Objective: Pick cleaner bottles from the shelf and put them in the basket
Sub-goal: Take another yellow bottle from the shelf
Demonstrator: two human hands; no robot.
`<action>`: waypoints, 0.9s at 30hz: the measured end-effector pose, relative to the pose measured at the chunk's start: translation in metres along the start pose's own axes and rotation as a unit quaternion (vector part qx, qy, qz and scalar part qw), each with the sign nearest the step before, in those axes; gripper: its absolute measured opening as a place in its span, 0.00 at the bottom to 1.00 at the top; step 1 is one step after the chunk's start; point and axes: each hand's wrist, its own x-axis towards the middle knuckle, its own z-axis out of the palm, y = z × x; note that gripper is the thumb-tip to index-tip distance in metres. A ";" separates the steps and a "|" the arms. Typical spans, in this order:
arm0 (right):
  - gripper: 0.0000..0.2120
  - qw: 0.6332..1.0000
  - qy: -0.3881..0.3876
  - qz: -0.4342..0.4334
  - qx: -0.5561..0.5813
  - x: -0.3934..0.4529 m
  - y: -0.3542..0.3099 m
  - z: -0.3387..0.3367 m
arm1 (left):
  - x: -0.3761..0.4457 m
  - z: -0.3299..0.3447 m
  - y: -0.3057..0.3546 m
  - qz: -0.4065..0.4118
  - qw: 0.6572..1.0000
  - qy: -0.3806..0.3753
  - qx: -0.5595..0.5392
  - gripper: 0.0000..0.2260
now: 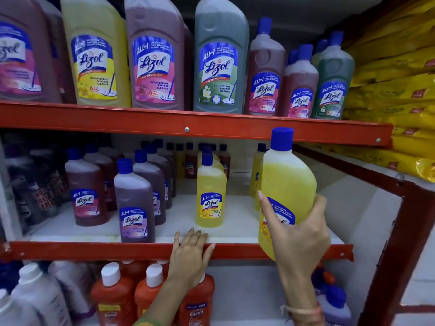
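My right hand (299, 234) grips a large yellow cleaner bottle (286, 184) by its lower body, fingers wrapped over the label, holding it upright in front of the middle shelf (164, 250); its base is hidden behind my palm. My left hand (191, 252) lies flat and open, fingers spread on the shelf's red front rail, holding nothing. Below the rail, orange bottles (113, 295) with white caps stand partly cut off by the picture's lower edge. On the middle shelf, one small yellow bottle (211, 191) stands just beyond my left fingertips, a purple bottle (134, 201) to its left; the rows behind overlap too much for me to count. On the top shelf (188, 124), five big bottles stand in a row, tops cut off, with smaller ones beside them. Yellow bags (400, 74) are stacked at far right.
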 end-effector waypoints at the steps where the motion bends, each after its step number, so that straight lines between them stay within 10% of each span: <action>1: 0.32 1.000 0.010 -0.018 -0.020 -0.003 -0.006 -0.005 | 0.000 0.001 -0.001 0.000 1.000 -0.002 0.002 0.22; 7: 0.33 0.993 0.035 -0.089 -0.068 -0.011 -0.030 -0.020 | 0.003 0.003 -0.004 0.000 1.000 -0.015 0.014 0.23; 11: 0.31 0.990 -0.070 0.010 0.121 -0.001 -0.034 -0.023 | 0.002 0.002 -0.004 0.004 1.000 -0.022 0.015 0.23; 16: 0.25 0.832 -0.246 0.221 0.445 0.006 -0.025 -0.012 | 0.001 -0.002 -0.005 0.014 0.999 -0.034 0.016 0.22; 22: 0.48 0.662 -0.384 0.268 0.586 0.005 -0.015 0.004 | 0.002 -0.002 -0.006 0.022 0.999 -0.042 0.019 0.23; 27: 0.26 0.581 -0.490 0.178 0.625 0.008 -0.015 0.009 | 0.002 0.001 -0.007 0.022 0.999 -0.025 0.014 0.23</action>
